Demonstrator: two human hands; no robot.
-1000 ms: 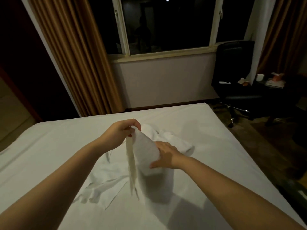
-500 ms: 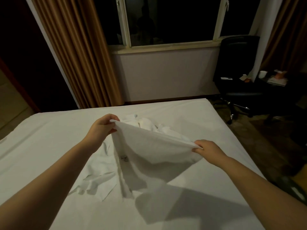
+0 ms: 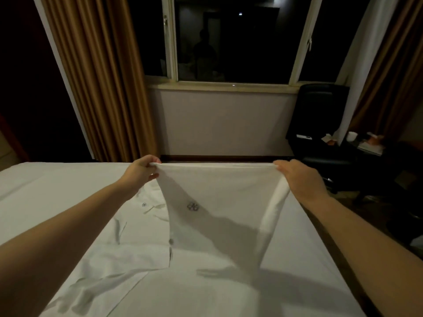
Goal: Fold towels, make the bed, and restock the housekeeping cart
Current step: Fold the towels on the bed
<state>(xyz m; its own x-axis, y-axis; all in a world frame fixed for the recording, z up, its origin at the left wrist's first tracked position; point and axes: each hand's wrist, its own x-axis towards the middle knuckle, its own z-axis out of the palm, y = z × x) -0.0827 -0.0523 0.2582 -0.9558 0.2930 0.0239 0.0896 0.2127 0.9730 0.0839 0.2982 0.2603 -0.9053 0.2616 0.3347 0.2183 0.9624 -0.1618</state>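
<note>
Early stage, by judgement: left hand [image 3: 142,172] and right hand [image 3: 297,179] each pinch 1 top corner of the white cloth [image 3: 217,191], not yet folded, above the bed [image 3: 45,191].

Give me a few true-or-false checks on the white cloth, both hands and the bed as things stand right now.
1. The left hand pinches one top corner of the white cloth with a grey emblem. True.
2. The right hand lies flat and holds nothing. False: it grips the cloth's other top corner.
3. The cloth's top edge is stretched straight between the two hands. True.
4. The cloth is folded into a neat square. False: it hangs open, and its lower part drapes onto the white bed.
5. A black office chair stands beyond the bed's right side, near the window. True.
</note>
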